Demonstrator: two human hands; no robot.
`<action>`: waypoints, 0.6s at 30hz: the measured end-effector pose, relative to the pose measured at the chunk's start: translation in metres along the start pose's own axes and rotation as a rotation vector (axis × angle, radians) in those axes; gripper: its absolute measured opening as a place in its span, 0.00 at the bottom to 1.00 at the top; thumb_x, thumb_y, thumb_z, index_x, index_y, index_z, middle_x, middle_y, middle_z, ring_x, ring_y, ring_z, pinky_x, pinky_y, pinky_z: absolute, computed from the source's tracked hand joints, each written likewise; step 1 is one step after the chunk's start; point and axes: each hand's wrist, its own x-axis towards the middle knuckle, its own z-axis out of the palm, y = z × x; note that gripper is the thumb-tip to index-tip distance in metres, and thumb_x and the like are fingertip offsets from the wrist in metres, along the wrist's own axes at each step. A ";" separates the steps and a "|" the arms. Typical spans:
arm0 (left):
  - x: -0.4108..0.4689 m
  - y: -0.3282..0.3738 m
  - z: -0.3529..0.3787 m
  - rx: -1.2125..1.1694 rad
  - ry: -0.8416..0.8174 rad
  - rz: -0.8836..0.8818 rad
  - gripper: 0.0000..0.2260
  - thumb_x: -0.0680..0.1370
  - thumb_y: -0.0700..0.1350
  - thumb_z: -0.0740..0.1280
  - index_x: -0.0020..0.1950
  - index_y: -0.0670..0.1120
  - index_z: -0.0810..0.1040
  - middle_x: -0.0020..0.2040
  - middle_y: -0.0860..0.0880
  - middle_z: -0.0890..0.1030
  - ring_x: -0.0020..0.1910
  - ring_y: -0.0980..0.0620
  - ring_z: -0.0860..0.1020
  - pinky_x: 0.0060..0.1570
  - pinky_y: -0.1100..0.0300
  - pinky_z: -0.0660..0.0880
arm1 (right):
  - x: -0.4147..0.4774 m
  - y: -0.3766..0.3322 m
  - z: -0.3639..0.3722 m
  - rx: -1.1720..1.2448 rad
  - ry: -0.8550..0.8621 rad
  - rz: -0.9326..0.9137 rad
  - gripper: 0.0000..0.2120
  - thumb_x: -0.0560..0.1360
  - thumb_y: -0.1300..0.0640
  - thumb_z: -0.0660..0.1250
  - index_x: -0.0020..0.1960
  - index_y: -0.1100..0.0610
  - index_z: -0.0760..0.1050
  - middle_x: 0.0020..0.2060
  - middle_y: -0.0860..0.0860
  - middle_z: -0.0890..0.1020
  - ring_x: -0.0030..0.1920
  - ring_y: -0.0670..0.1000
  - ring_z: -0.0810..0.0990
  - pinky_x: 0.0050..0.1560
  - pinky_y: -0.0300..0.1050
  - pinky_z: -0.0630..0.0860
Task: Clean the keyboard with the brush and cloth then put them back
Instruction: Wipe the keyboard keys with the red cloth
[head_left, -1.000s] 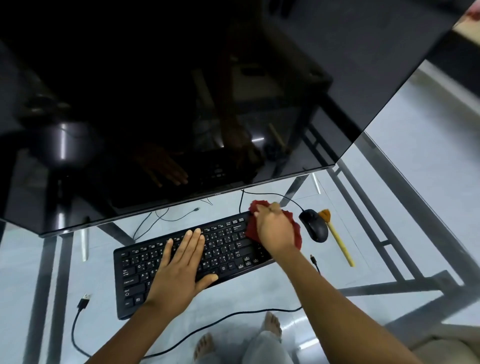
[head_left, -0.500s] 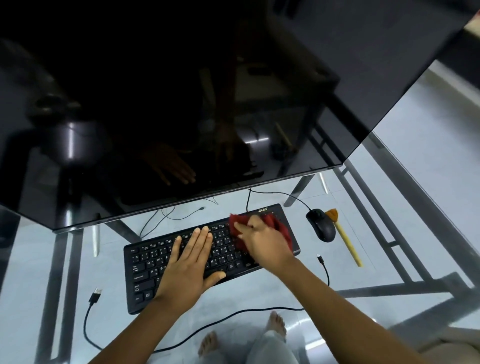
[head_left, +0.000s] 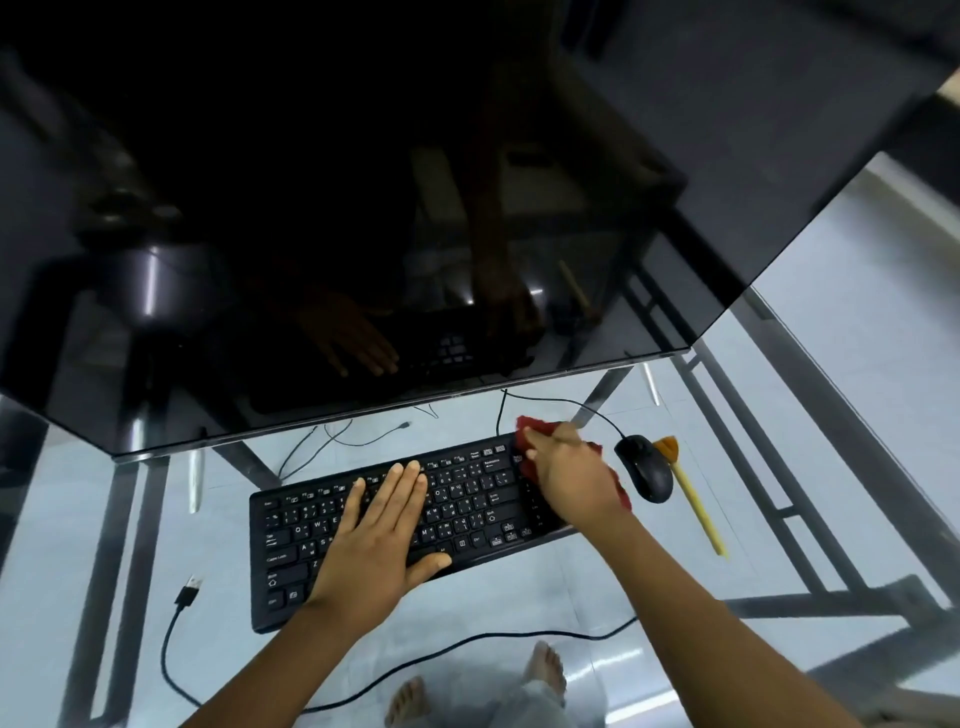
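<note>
Two bare feet (head_left: 410, 701) show through the glass desk (head_left: 519, 582). Further in, the left hand (head_left: 374, 535) lies flat, fingers straight, on the black keyboard (head_left: 467, 488). At the keyboard's far right end, the right hand (head_left: 569, 478) holds the red cloth (head_left: 535, 425) bunched against the keys. Just right lie the mouse (head_left: 644, 467) and the brush (head_left: 691, 499), untouched.

Dim, glare-streaked, edges wide-angle warped
</note>
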 end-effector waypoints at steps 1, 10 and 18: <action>0.000 0.000 -0.001 -0.005 -0.001 0.002 0.38 0.77 0.70 0.49 0.77 0.43 0.56 0.78 0.47 0.56 0.77 0.49 0.54 0.72 0.43 0.52 | 0.000 -0.004 0.001 0.030 -0.014 -0.070 0.16 0.82 0.54 0.57 0.69 0.50 0.69 0.57 0.56 0.75 0.49 0.53 0.80 0.52 0.44 0.79; -0.001 0.000 -0.003 0.012 -0.026 -0.012 0.38 0.78 0.70 0.49 0.77 0.43 0.56 0.78 0.47 0.56 0.77 0.49 0.54 0.71 0.43 0.52 | -0.036 -0.023 0.037 -0.045 0.041 -0.015 0.20 0.79 0.48 0.50 0.70 0.50 0.62 0.59 0.55 0.74 0.53 0.57 0.78 0.45 0.52 0.78; 0.001 0.000 -0.001 0.011 -0.017 -0.006 0.38 0.78 0.70 0.49 0.77 0.43 0.57 0.78 0.47 0.57 0.77 0.49 0.54 0.71 0.43 0.51 | -0.075 0.002 0.017 0.112 0.143 0.150 0.18 0.76 0.55 0.68 0.65 0.54 0.76 0.51 0.57 0.77 0.27 0.49 0.79 0.28 0.41 0.80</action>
